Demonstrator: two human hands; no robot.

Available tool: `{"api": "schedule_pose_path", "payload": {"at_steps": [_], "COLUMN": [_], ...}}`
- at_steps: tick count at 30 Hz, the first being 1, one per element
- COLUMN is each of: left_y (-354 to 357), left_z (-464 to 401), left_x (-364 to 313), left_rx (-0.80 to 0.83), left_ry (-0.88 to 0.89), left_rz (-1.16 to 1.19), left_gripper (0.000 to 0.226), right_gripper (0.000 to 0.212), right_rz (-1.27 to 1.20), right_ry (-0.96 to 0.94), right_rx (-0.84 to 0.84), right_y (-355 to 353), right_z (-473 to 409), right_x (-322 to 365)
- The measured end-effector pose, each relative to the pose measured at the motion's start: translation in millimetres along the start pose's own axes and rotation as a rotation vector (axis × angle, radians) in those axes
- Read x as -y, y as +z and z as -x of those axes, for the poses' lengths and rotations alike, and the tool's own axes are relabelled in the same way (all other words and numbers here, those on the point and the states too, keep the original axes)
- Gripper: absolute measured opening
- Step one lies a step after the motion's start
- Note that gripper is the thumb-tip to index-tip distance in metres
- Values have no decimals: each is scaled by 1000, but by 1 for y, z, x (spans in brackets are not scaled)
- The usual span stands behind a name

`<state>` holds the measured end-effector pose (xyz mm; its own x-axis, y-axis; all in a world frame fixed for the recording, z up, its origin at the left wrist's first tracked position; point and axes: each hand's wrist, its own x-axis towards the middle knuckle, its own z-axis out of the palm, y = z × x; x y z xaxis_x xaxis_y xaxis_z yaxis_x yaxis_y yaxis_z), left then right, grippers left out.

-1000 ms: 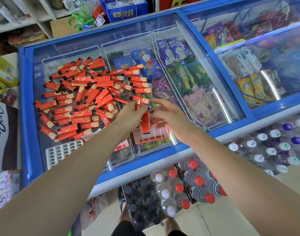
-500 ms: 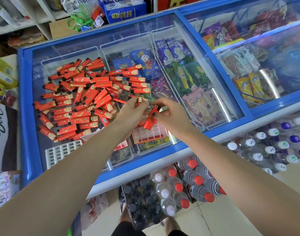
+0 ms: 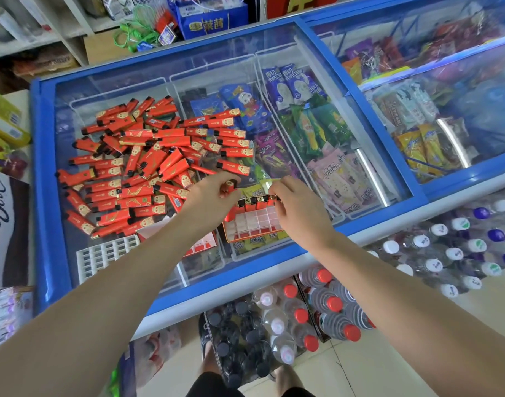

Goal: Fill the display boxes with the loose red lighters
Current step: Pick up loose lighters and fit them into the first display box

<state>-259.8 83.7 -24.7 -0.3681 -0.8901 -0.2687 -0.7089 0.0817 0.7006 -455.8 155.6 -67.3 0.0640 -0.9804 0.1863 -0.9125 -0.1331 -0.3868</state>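
Four lighters or so stand in the far row of the display box [image 3: 252, 222]; every other slot looks empty, so I judge the job barely begun. Dozens of loose lighters [image 3: 136, 170] lie heaped on the freezer lid [image 3: 188, 67], left of the box. A white grid tray [image 3: 102, 255] sits unfilled nearer me. My left hand [image 3: 209, 196] pinches one lighter [image 3: 230, 186], just left of the box's far row. My right hand [image 3: 297, 209] has fingers curled over that row's right end, touching the lighter tops.
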Motion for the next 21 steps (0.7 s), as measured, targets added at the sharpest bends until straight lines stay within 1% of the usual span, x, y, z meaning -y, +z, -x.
{"api": "schedule_pose_path", "payload": {"at_steps": [3,7,11,17,21], "left_y": [-1,-6,-9,-12,-6], "left_z": [1,5,7,11,14], "left_x": [8,12,20,29,36], "left_rx": [-15,-50,-62,-40,-108], "left_ry": [27,79,238,520,587], "left_rz": [-13,-63,-216,-481,-623], "left_gripper": [25,17,19,21,22], "right_gripper": [24,27,26,32,30], "right_rz": [74,80,87,140,144], "right_ry": [-18,-21,-51,-118,-102], "right_rx": [-8,-15,-12,-3,1], "right_y": [1,1,3,11,15], "right_z": [2,2,0,2,2], "right_x": [1,2,-1,-7,-5]}}
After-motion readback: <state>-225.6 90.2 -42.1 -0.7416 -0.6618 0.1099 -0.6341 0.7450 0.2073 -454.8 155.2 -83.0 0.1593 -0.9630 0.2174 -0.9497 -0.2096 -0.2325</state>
